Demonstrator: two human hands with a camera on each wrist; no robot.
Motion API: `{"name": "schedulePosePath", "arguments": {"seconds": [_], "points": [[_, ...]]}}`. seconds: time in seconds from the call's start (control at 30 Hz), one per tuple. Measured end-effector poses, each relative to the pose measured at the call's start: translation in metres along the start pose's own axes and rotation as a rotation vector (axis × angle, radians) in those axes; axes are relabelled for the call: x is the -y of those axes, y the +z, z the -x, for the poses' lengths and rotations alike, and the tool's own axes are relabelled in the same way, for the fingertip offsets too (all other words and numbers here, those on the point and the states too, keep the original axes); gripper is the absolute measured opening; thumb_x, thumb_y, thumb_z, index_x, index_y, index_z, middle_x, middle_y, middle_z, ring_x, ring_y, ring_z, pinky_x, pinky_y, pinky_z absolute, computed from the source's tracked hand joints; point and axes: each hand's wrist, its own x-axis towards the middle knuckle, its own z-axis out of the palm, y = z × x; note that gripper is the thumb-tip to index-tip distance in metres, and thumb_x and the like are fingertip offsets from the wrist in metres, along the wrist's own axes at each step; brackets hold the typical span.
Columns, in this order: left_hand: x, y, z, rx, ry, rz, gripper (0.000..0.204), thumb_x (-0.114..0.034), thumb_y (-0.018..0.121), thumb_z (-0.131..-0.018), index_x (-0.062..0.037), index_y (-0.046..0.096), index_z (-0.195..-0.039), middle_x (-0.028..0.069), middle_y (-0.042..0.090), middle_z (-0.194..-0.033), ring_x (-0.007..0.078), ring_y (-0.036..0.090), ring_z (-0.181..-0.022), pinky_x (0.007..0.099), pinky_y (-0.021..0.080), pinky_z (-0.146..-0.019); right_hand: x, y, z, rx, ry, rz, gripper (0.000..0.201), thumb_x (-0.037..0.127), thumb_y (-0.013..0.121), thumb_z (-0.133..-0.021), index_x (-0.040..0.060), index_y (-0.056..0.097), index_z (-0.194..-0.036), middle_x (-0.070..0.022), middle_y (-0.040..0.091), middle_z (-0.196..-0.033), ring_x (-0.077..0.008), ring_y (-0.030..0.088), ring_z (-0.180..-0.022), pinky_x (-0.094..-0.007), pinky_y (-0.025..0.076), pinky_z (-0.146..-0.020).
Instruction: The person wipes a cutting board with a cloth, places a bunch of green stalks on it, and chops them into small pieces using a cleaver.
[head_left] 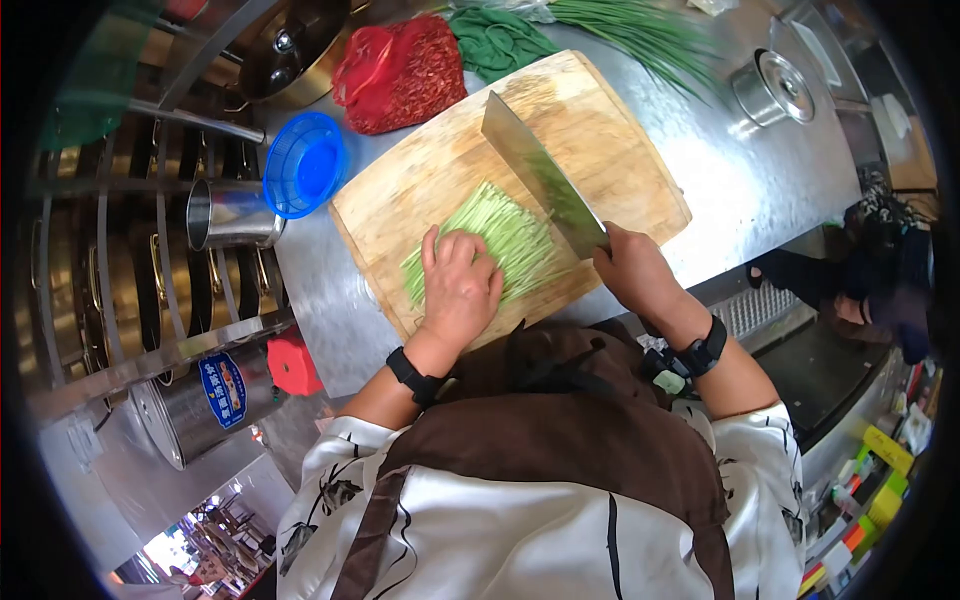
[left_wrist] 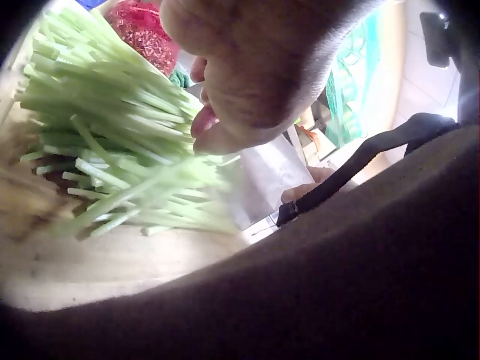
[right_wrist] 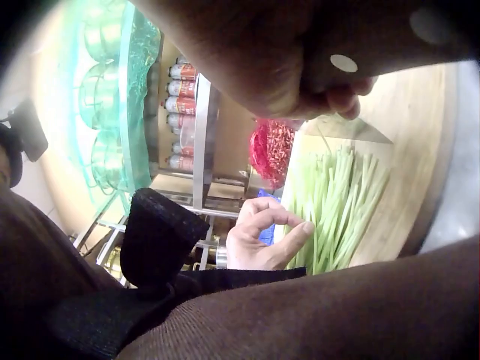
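The cut green stalks (head_left: pixel 515 235) lie bunched on the cutting board (head_left: pixel 620 150), toward its near left corner. I rest my left hand (head_left: pixel 462 285) on them, its fingers loosely bent. My right hand (head_left: pixel 640 270) is clenched round the handle of the cleaver (head_left: pixel 540 175) at the board's near edge, the blade slanting across the board just right of the stalks. Beyond the board's far edge are a red mesh bag (head_left: pixel 400 75) and a green cloth (head_left: pixel 500 45). A blue basket (head_left: pixel 305 165) sits by the tabletop's (head_left: pixel 330 300) left edge; a lidded steel pot (head_left: pixel 775 88) stands toward its right end.
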Motion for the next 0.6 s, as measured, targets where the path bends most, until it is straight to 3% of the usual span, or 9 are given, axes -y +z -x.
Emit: {"name": "schedulePosePath", "arguments": {"seconds": [0.6], "points": [[0.004,0.016,-0.025,-0.078,-0.032,0.194,0.013,-0.001,0.069,-0.071,-0.0051,0.058,-0.067,0.0079,0.056,-0.09,0.0299,0.054,-0.098,0.0524,0.034,-0.105,0.006,-0.004,-0.001,0.035,0.039,0.02,0.022,0.016,0.055,-0.089,-0.0044,0.06,-0.096,-0.0293,0.064,-0.08,-0.0462,0.062,-0.08,-0.0522,0.05,-0.074]]}}
